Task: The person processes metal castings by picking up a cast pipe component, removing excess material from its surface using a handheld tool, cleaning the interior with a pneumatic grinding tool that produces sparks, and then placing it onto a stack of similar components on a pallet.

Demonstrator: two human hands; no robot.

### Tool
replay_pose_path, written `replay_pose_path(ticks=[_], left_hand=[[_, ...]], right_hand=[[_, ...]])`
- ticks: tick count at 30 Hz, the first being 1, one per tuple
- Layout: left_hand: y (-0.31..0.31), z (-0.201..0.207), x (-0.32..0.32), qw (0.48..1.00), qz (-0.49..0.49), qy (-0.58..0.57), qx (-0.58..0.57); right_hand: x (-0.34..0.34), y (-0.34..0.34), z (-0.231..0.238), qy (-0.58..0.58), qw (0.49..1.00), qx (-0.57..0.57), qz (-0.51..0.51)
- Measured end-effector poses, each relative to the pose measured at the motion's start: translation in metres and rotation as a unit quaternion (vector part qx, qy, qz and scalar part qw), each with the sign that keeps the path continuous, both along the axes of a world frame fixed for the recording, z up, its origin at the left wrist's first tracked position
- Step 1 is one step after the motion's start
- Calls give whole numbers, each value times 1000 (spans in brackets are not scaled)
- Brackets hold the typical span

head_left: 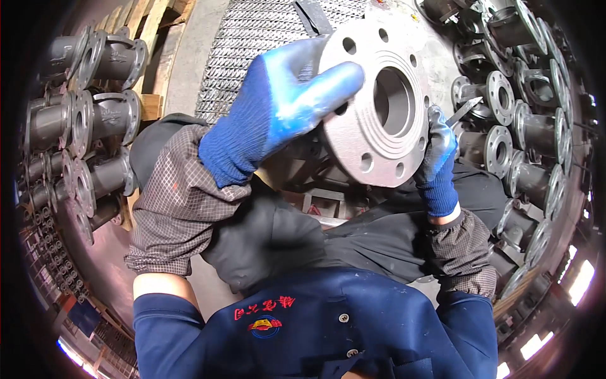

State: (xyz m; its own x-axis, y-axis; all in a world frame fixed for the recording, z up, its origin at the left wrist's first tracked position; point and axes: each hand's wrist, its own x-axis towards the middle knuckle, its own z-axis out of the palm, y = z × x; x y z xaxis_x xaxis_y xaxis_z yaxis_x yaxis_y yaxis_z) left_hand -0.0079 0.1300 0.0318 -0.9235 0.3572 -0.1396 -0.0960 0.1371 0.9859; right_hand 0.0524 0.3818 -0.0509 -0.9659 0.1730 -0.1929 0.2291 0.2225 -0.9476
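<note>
A round grey flanged casting (353, 136) is raised in front of me, tilted, its ringed face and wide centre bore turned up toward me. Bolt holes run around its rim. My left hand (281, 95), in a blue coated glove, is closed on the flange's left side, thumb lying across the face. At the opposite edge, my gloved right hand (439, 155) is closed around a narrow pointed metal tool (467, 110); the tip sticks out to the upper right. That hand's fingers are close against the flange rim. The tool's handle is hidden in the glove, and the casting's underside is out of sight.
Stacks of dark flanged castings (112, 117) stand at the left, with more castings (499, 95) piled at the right. Wooden pallet boards (151, 47) lie at the far left. A metal mesh mat (237, 60) covers floor ahead, with a dark strip (312, 18) on it.
</note>
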Motion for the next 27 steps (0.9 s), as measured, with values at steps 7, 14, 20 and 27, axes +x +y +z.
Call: replay_pose_path(ticks=[7, 14, 20, 27], left_hand=[[29, -21, -50, 979, -41, 198, -4], [-39, -90, -120, 976, -15, 159, 150], [-42, -86, -62, 979, 196, -5, 59], [-75, -70, 23, 938, 233, -117, 227]], right_hand=[[-34, 15, -14, -4, 870, -479, -119], [-88, -20, -45, 104, 988, -75, 83], [-68, -32, -15, 456, 850, 196, 177], [-61, -63, -5, 406, 859, 197, 240]])
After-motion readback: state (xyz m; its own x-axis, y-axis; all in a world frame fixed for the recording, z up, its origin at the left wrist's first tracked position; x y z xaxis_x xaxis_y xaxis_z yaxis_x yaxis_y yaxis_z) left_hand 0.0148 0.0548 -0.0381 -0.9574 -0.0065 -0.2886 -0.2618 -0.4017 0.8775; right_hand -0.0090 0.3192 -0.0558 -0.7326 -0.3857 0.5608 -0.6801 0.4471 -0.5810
